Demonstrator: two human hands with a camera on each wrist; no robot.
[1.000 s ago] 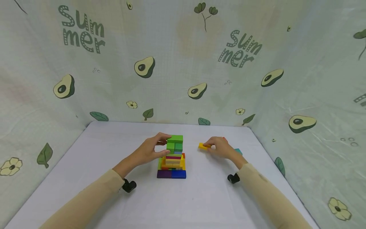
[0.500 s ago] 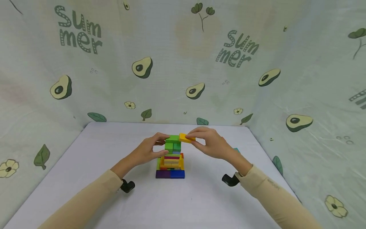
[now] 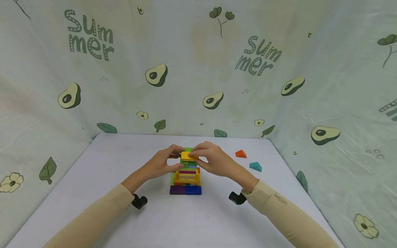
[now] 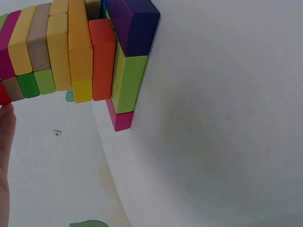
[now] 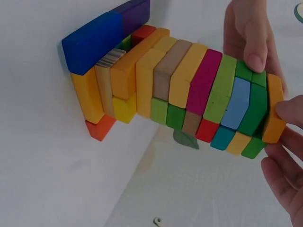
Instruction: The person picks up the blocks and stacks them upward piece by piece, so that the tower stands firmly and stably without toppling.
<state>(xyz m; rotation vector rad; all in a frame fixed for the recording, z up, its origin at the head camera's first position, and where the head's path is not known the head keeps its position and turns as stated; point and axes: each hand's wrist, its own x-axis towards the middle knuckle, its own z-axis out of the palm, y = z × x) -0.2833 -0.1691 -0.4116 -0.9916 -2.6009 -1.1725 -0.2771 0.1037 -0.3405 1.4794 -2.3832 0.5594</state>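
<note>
A tower of coloured wooden blocks point(image 3: 187, 176) stands upright on the table, with a purple and blue pair at its front base. My left hand point(image 3: 162, 162) holds the upper part from the left, its thumb against the green blocks point(image 5: 251, 74) in the right wrist view. My right hand point(image 3: 214, 160) pinches a yellow block point(image 3: 185, 156) at the tower's top; the right wrist view shows this yellow block point(image 5: 273, 112) lying over the green end. A strip of green shows behind it. In the left wrist view the tower's lower layers point(image 4: 57, 52) are seen from the side.
An orange block point(image 3: 241, 154) and a teal block point(image 3: 255, 166) lie on the white table point(image 3: 198, 220), to the right of the tower. A printed cloth point(image 3: 186, 110) hangs behind and along the sides. Each wrist carries a small black camera point(image 3: 237, 198).
My right hand has picked the yellow block up from the table and carried it left onto the tower's top. The orange and teal blocks have come into fuller view. My left hand stays in place.
</note>
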